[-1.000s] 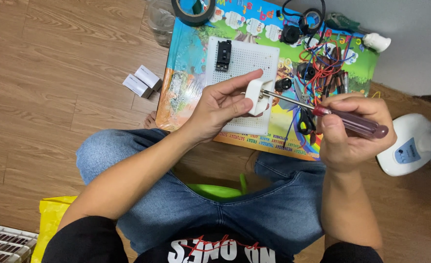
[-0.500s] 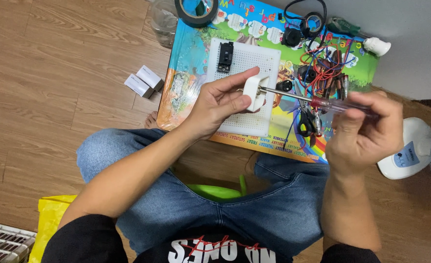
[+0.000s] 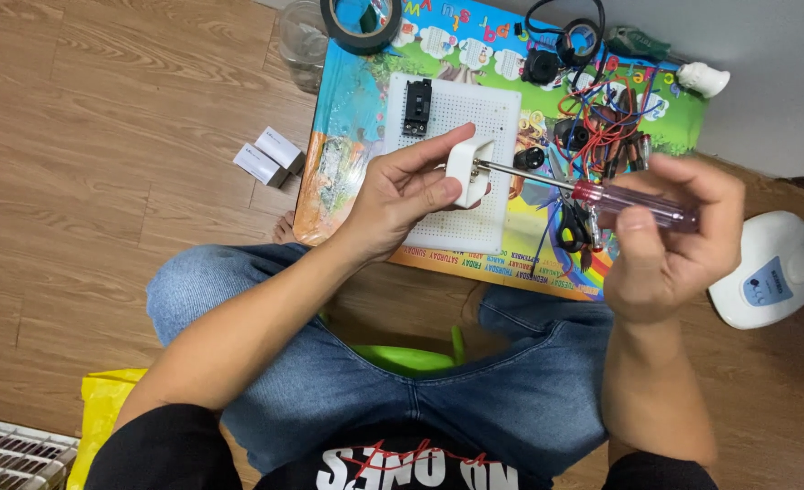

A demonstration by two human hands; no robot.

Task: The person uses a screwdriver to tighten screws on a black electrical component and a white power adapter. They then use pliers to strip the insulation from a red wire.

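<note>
My left hand point(image 3: 404, 193) grips a small white plastic socket point(image 3: 468, 171) above a white perforated board point(image 3: 461, 136). My right hand point(image 3: 670, 238) holds a screwdriver point(image 3: 601, 192) with a clear red handle, fingers wrapped round the handle. Its metal shaft points left and its tip sits inside the white socket. A black component point(image 3: 417, 106) is mounted on the board's upper left. The board lies on a colourful printed mat point(image 3: 347, 136) on the wooden floor.
A tangle of red, blue and black wires point(image 3: 601, 127), a black tape roll point(image 3: 360, 20), a clear cup point(image 3: 304, 38), a white bulb point(image 3: 701, 79), two small white boxes point(image 3: 268, 156), a white fan base point(image 3: 765, 272), a yellow bag point(image 3: 102, 408).
My right hand has shifted its fingers round the screwdriver handle, turning it; the shaft stays in the white socket. My left hand holds steady.
</note>
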